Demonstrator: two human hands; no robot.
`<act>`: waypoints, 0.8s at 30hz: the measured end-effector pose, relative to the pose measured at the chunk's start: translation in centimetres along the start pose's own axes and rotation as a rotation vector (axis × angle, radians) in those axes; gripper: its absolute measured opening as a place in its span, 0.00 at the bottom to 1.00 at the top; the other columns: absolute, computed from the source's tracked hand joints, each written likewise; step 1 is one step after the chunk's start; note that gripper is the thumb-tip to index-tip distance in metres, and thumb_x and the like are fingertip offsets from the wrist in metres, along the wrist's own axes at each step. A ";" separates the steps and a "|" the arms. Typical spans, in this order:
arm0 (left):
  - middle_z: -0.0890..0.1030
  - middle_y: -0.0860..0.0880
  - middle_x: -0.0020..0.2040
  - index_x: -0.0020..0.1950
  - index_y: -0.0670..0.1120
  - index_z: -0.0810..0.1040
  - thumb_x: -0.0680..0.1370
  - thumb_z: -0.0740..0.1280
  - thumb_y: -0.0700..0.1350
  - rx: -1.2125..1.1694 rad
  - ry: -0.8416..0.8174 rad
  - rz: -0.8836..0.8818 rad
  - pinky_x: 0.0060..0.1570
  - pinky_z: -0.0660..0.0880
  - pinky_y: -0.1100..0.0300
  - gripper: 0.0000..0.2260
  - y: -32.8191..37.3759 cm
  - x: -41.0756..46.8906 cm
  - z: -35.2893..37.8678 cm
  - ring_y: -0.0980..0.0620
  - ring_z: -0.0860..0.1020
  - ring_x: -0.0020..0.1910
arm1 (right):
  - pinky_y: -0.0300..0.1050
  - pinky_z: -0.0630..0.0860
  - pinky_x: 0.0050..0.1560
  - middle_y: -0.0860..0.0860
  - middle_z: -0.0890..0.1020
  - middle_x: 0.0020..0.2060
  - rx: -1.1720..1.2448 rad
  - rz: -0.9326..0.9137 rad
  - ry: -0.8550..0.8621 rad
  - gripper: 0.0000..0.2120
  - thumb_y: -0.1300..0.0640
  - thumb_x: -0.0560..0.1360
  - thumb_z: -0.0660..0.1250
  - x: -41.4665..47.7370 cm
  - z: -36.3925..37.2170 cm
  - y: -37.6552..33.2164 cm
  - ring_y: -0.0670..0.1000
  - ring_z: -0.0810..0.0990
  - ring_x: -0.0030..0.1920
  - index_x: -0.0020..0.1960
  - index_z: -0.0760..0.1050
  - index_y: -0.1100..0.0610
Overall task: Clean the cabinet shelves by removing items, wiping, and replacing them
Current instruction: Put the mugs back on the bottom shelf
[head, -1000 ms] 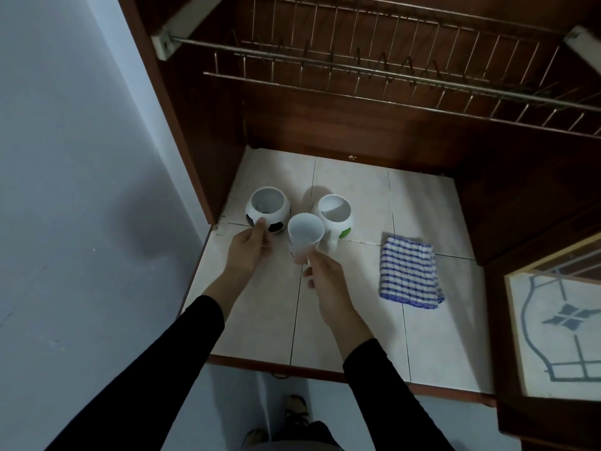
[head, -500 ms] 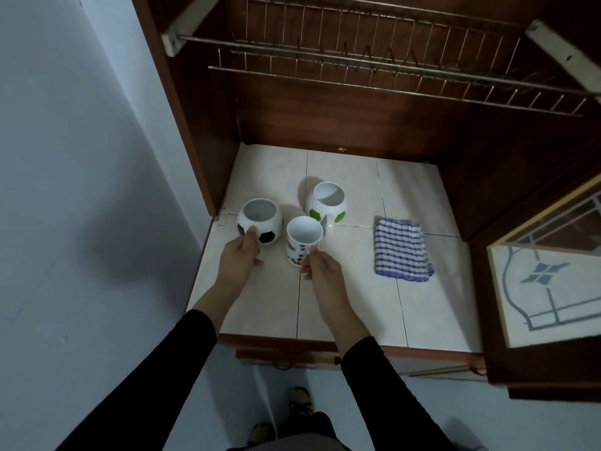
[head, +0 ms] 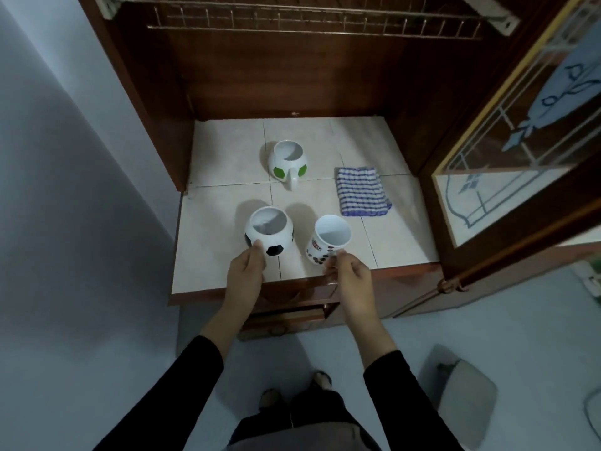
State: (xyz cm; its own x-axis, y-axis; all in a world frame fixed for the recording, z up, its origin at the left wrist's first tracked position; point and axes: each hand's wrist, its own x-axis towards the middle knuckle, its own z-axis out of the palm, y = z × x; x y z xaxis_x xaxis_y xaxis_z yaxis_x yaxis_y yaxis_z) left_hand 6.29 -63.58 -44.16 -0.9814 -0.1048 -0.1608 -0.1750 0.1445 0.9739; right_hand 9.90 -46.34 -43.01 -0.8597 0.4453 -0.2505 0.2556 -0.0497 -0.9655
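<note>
Though its fingers are hidden, left hand (head: 245, 267) grips football mug (head: 270, 230); right hand (head: 350, 271) pinches spotted mug (head: 329, 239).

The tiled shelf (head: 221, 157) fills the centre of the frame. On it stands upright a white mug with green patches (head: 287, 164); near its right lies flat a blue-checked cloth (head: 362, 192).

Near mug (head: 269, 234): white with black football patches. Far mug (head: 287, 159): white with green patches. Cup (head: 328, 239) — white, brown dots. Cloth (head: 361, 192) — blue-and-white check. Shelf (head: 227, 151): cream tiles.
</note>
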 end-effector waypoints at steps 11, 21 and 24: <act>0.65 0.48 0.30 0.34 0.43 0.65 0.85 0.57 0.46 -0.065 -0.153 0.002 0.28 0.63 0.68 0.20 0.8 -10.1 10.0 0.56 0.65 0.27 | 0.46 0.71 0.44 0.52 0.77 0.32 0.045 -0.038 0.161 0.18 0.58 0.81 0.60 -4.0 -12.8 2.4 0.48 0.73 0.36 0.37 0.75 0.67; 0.65 0.50 0.32 0.40 0.42 0.71 0.84 0.59 0.51 -0.075 -0.211 -0.094 0.32 0.61 0.59 0.17 -3.1 -22.3 22.4 0.57 0.63 0.29 | 0.41 0.71 0.39 0.54 0.78 0.34 0.040 0.025 0.255 0.16 0.58 0.81 0.60 -10.2 -31.3 5.6 0.49 0.75 0.36 0.37 0.76 0.60; 0.64 0.52 0.31 0.39 0.43 0.71 0.84 0.60 0.51 -0.063 -0.232 -0.094 0.33 0.58 0.56 0.17 -2.9 -25.1 26.6 0.56 0.61 0.29 | 0.40 0.73 0.38 0.51 0.80 0.32 0.039 0.041 0.318 0.16 0.57 0.82 0.60 -11.6 -36.3 6.4 0.48 0.77 0.34 0.37 0.76 0.59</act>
State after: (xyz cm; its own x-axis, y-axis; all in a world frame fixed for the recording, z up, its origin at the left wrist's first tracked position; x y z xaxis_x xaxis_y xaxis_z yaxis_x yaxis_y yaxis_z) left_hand 29.29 -35.22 -47.17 -0.9543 0.1148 -0.2760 -0.2677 0.0827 0.9599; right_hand 37.56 -19.38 -43.75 -0.6659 0.6991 -0.2605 0.2647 -0.1050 -0.9586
